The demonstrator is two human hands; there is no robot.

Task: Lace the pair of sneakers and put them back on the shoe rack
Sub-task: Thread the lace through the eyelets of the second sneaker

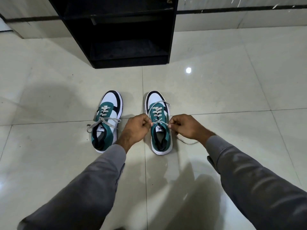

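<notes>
Glossy cream floor tiles (49, 83) fill my view, with a bright ceiling-light glare spot (188, 70) at about 1 o'clock from the shoes and dark grout lines crossing under them. At 12 o'clock stands the black shoe rack (172, 30), its open shelves dark inside, set against a pale wall with a dark stripe (240, 9) running along it. I see 2 sneakers on the floor, side by side but apart, toes pointing toward the rack. My view puts the left sneaker (108, 120) at about 9 o'clock from its partner; it is teal, white and black, and its grey lace is threaded through and tied in a loose bow (103, 124) over the tongue. I see the right sneaker (158, 120) laced up to the top eyelets, with its lace (160, 103) looping forward over the toe box and 1 loose end trailing on the tile at 4 o'clock from the shoe. My left hand (135, 128) sits just at the 9 o'clock side of that shoe's collar, fingers curled tight, pinching 1 strand of the lace between thumb and forefinger. My right hand (184, 126) is at the 3 o'clock side, fingers curled likewise, pinching the other strand close to the top eyelet. Both strands run taut from the eyelets out to the fingertips. Grey sleeves (249, 176) cover both forearms, and their shadows fall on the tiles toward 6 o'clock.
</notes>
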